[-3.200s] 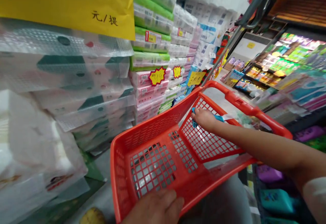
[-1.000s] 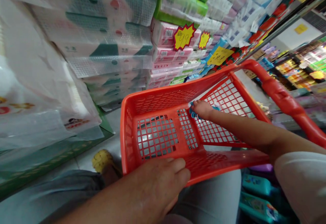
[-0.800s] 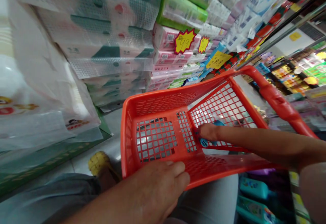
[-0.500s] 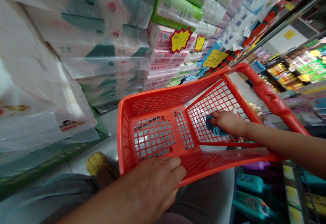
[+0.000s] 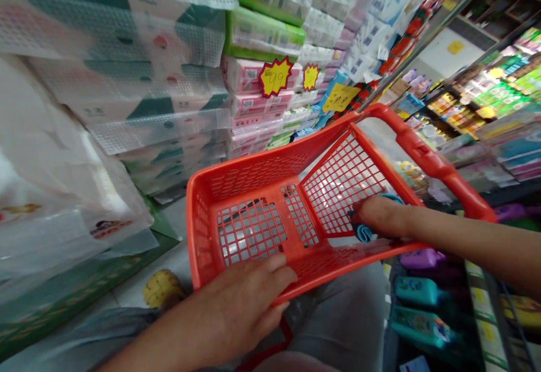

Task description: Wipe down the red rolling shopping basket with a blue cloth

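A red plastic shopping basket (image 5: 291, 200) with gridded sides and a long handle (image 5: 426, 155) lies tilted across my lap. My left hand (image 5: 257, 284) is wrapped over its near rim, fingers inside and thumb below. Within the basket, at the slanted grid panel on the right, my right hand (image 5: 378, 217) is closed on a blue cloth (image 5: 363, 233). Part of the cloth shows below the fingers and part above the hand; the palm hides the rest.
Stacked tissue packs (image 5: 262, 101) with yellow price tags (image 5: 275, 77) rise behind the basket. A large white plastic package (image 5: 54, 169) stands at left. Teal bottles (image 5: 418, 324) sit on a low shelf at right. A yellow shoe (image 5: 163, 288) rests on the floor.
My right hand has slid the cloth along the grid panel toward the basket's near side. The view has shifted slightly, while my left hand keeps its hold on the rim.
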Available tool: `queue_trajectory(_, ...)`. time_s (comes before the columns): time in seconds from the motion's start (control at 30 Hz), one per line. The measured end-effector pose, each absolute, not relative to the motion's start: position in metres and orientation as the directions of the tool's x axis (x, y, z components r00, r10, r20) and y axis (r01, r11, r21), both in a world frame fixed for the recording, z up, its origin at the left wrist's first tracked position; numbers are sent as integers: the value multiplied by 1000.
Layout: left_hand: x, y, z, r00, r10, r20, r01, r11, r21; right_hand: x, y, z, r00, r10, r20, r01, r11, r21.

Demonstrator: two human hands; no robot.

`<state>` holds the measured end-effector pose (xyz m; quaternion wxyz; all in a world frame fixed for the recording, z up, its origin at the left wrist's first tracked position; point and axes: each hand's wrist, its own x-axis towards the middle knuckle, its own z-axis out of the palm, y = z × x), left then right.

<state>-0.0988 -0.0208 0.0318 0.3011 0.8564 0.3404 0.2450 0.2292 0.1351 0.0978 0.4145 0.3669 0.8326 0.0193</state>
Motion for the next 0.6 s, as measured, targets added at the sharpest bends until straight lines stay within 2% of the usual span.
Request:
queue_trajectory(0.13, -102, -17, 30, 655, 732, 188, 433, -567, 701, 240, 125, 129, -282, 682, -674, 725, 612, 316)
queue_trajectory(0.2, -104, -16, 28, 655, 731, 189, 443, -574, 689, 254, 120, 154, -255, 744, -618, 798, 523, 300)
queue_trajectory(0.33, -108, -14, 23, 638, 733, 237, 470, -614, 634, 268, 81, 173, -233, 926, -296, 898, 322, 300)
queue_trajectory(0.4, -108, -13, 21, 624, 733, 271, 481, -633, 606, 250, 46, 156, -274, 956, -103, 934, 290, 207)
queue_trajectory(0.47, -106, -11, 21, 622, 725, 295, 488, -654, 578, 217, 10, 127, -407, 910, 78, 913, 409, -2)
queue_trajectory(0.5, -105, -10, 22, 630, 719, 294, 488, -661, 570, 200, -5, 111, -455, 875, 163, 880, 470, -68)
queue_trajectory(0.6, -102, -9, 23, 646, 712, 276, 492, -665, 563, 178, -28, 77, -523, 775, 354, 800, 590, -110)
